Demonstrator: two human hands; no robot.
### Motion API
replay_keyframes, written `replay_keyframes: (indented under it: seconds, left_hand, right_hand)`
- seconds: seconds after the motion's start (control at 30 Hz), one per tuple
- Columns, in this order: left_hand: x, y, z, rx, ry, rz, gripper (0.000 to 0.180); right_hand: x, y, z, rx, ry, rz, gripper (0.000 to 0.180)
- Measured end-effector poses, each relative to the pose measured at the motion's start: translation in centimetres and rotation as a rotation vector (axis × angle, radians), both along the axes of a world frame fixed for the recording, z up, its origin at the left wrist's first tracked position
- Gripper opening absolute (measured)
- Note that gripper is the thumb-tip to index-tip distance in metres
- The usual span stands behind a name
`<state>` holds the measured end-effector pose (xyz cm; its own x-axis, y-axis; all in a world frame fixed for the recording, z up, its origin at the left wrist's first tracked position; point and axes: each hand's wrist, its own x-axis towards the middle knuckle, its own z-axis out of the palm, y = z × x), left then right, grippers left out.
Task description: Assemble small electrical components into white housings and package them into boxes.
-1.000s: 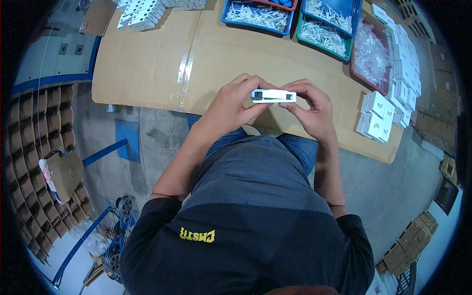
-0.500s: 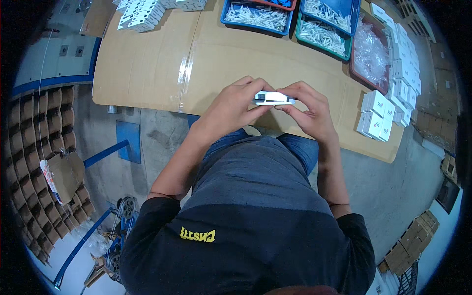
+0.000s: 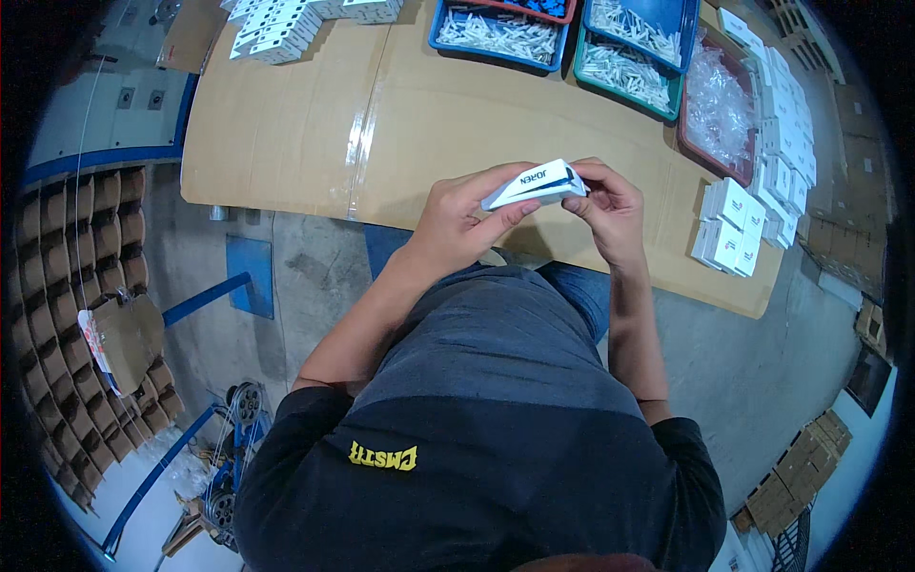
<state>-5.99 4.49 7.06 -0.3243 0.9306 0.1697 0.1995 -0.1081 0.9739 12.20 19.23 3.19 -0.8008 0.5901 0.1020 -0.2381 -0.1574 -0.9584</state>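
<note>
Between my hands, above the near edge of the cardboard-covered table (image 3: 286, 133), is a small white box (image 3: 538, 184) with dark lettering and a dark gap along one side. It tilts, its right end raised. My left hand (image 3: 453, 219) grips the left end, thumb below and fingers behind. At the right end, my right hand (image 3: 613, 212) pinches the box's corner between thumb and curled fingers. What lies inside the box is hidden.
Blue trays (image 3: 558, 59) and a green tray (image 3: 672, 107) of small white parts stand at the back. Beside them is a red tray (image 3: 684, 148) of clear plastic bags. White boxes are stacked at the right (image 3: 729, 226) and back left (image 3: 276, 33).
The white box has turned so its lettered face shows, and its right end has risen. Both hands have shifted slightly with it, keeping their hold.
</note>
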Motion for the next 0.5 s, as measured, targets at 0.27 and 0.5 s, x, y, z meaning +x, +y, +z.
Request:
replay_keyframes:
  seconds: [0.27, 0.5]
  left_hand:
    - [-0.1, 0.2, 0.6, -0.018, 0.028, 0.002, 0.033]
    - [0.7, 0.0, 0.3, 0.019, 0.085, -0.017, 0.032]
  right_hand:
    - [-0.6, -0.8, 2.1, 0.064, -0.061, -0.056, 0.042]
    - [-1.2, -1.3, 3.4, 0.266, -0.098, -0.095, 0.037]
